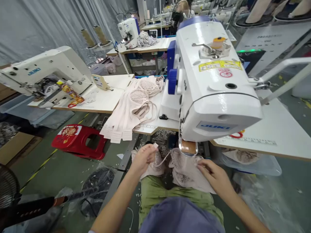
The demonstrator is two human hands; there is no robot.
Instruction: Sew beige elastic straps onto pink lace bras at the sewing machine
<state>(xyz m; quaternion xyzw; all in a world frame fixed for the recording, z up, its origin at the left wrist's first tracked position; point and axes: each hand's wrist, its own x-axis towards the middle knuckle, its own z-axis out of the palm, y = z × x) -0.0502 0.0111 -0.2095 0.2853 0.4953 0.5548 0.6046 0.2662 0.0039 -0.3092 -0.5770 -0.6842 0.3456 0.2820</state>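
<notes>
A pale pink lace bra (191, 176) hangs over my lap under the head of the sewing machine (213, 94). My left hand (145, 157) is closed, pinching a small white tab (155, 146) between thumb and fingertips; whether it joins the bra is unclear. A thin strap (166, 158) curves between the lace cups. On the other side, my right hand (213, 174) pinches the bra's fabric edge just right of the machine's needle area. The needle itself is hidden behind the machine head.
Several pale pink bras (136, 103) lie piled on the table left of the machine. Red-handled scissors (236, 134) rest on the right tabletop. A red stool (79, 140) and a black fan (9, 187) stand at left. A clear plastic bin (264, 166) sits below right.
</notes>
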